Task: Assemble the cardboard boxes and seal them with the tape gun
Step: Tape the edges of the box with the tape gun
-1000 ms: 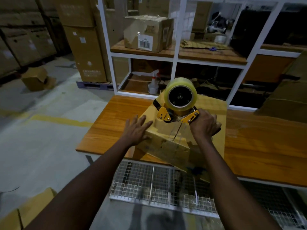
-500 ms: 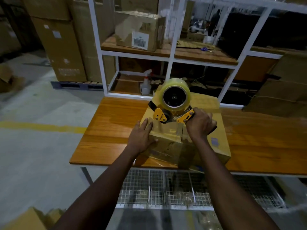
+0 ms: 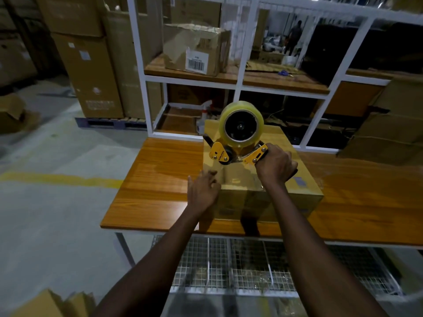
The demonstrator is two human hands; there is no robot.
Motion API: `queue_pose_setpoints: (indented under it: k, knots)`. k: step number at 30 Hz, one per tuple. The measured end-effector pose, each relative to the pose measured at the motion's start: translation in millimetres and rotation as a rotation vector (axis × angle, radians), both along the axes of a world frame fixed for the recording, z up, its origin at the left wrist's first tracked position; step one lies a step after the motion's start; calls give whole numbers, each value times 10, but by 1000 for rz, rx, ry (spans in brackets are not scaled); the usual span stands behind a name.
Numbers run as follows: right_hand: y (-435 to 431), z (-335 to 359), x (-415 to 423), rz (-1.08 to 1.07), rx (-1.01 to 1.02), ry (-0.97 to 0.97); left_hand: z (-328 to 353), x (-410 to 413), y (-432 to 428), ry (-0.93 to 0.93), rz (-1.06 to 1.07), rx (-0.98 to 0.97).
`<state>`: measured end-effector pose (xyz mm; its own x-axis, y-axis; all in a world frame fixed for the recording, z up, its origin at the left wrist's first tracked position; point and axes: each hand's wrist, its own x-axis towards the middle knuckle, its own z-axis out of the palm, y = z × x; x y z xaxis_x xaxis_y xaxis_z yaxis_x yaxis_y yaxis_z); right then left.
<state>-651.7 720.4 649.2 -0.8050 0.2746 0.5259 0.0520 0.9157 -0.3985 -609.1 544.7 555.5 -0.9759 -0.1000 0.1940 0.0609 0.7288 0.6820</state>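
Nearest, under the table edge, a wire mesh shelf (image 3: 251, 266) runs below both forearms. On the orange wooden table (image 3: 160, 170), close to its near edge, the cardboard box (image 3: 299, 172) sits flat with its flaps closed. It is plain brown with a small pale label on top, and a glossy strip of clear tape (image 3: 249, 209) runs along the middle seam and down the front face. The left hand (image 3: 202, 191) is at the box's near-left top corner, its fingers loosely bent and drawn together against the edge, slightly blurred. The right hand (image 3: 274, 167) is wrapped tight round the handle of the tape gun (image 3: 218, 153), whose yellow frame presses on the box top and carries a large clear roll standing above it. Behind the box stand a spray bottle (image 3: 203, 117) and a white shelf rack (image 3: 146, 88), which holds a labelled carton (image 3: 196, 49). A second ago the box was tipped up over the table edge. Half a second ago the left hand lay flat on the lid with fingers spread; it has since slid off to the corner, and the right hand's grip is unchanged.
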Motion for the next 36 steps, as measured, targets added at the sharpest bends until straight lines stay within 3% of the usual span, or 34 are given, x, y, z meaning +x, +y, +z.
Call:
queue_pose_setpoints:
  k: [3, 5, 7, 8, 13, 21, 27, 29, 32, 36]
  knots:
    - [-10, 99, -20, 16, -28, 19, 150, 28, -105, 146, 208, 460]
    - [-17, 165, -17, 32, -48, 30, 368, -28, -119, -97, 192, 822]
    - [-31, 208, -2, 47, -55, 39, 576, -70, -114, -464, 43, 1222]
    - [-36, 218, 4, 52, -55, 39, 637, -84, -112, -561, -24, 1362]
    - [-45, 214, 30, 41, -58, 16, 720, -100, 26, -596, -78, 1644]
    - [-77, 171, 125, 27, -76, -31, 631, -39, 48, -512, 63, 1749]
    - [-93, 135, 136, 35, -96, -72, 610, 11, 54, -516, 71, 1681]
    - [-47, 111, 139, 29, -95, -74, 575, 34, -37, -464, 81, 1554]
    - [22, 32, 163, 34, -94, -86, 482, 54, -269, -359, 102, 1175]
    - [-48, -121, 227, 63, -43, -101, 384, 51, -466, -292, 33, 928]
